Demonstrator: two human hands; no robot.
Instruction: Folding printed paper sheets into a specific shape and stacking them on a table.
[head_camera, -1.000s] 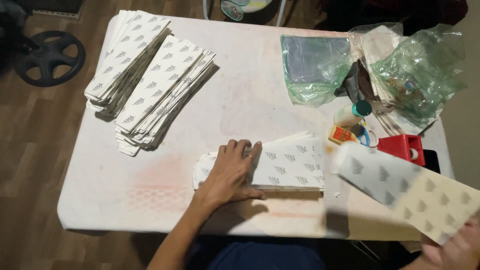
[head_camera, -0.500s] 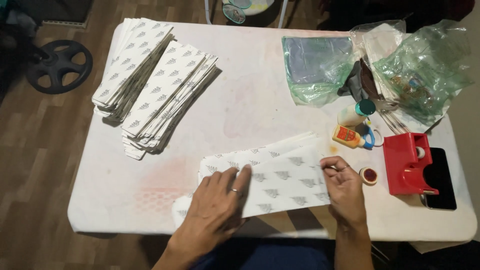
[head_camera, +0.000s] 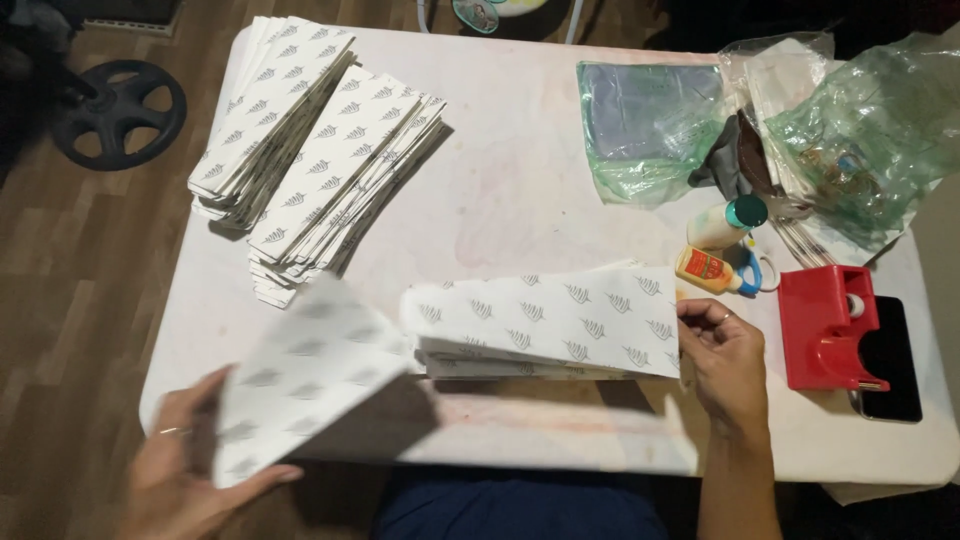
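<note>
White paper sleeves with a grey leaf print fill the head view: two long stacks (head_camera: 310, 160) at upper left of the table (head_camera: 520, 190), one low pile (head_camera: 545, 325) at centre. Green-tinted plastic bags (head_camera: 650, 125) sit upper right, a red tape dispenser (head_camera: 828, 325) at right. Left hand (head_camera: 190, 460), lower left, grips a blurred loose sleeve (head_camera: 300, 375) between thumb and fingers. Right hand (head_camera: 725, 355) curls, fingertips pinching the pile's right edge.
</note>
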